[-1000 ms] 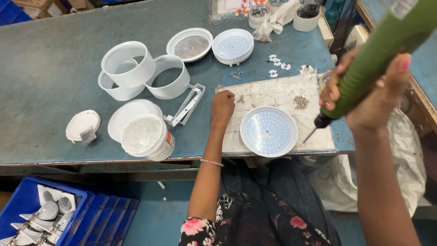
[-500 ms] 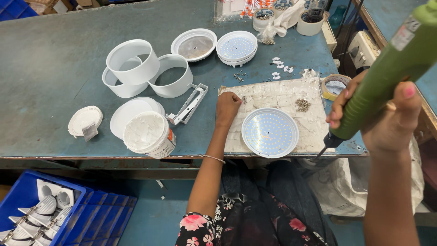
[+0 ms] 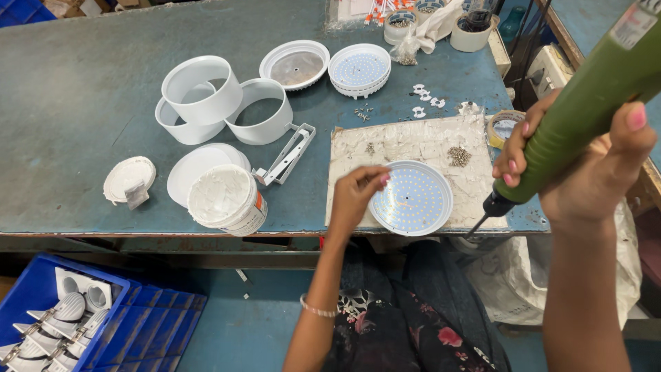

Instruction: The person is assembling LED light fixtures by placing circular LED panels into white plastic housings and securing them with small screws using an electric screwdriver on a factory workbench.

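Observation:
A round white LED plate (image 3: 413, 200) dotted with small diodes lies on a worn whitish board (image 3: 413, 148) near the table's front edge. My left hand (image 3: 358, 193) pinches the plate's left rim with fingertips together. My right hand (image 3: 585, 165) is raised to the right, wrapped around a green electric screwdriver (image 3: 585, 103). The tool tilts, with its bit tip (image 3: 475, 231) hanging just off the plate's right edge, apart from it. A small heap of screws (image 3: 458, 156) rests on the board behind the plate.
White cylindrical housings (image 3: 203, 89) (image 3: 260, 110), a metal bracket (image 3: 289, 155), a tub of white paste (image 3: 226, 200), round covers (image 3: 129, 178) and a stack of LED plates (image 3: 359, 69) sit on the blue-grey table (image 3: 82, 83). A tape roll (image 3: 504, 127) lies right. A blue crate (image 3: 69, 310) holds parts below.
My left hand moved from the board's left part onto the plate's rim. My right hand lifted the screwdriver a little, and the view shifted closer.

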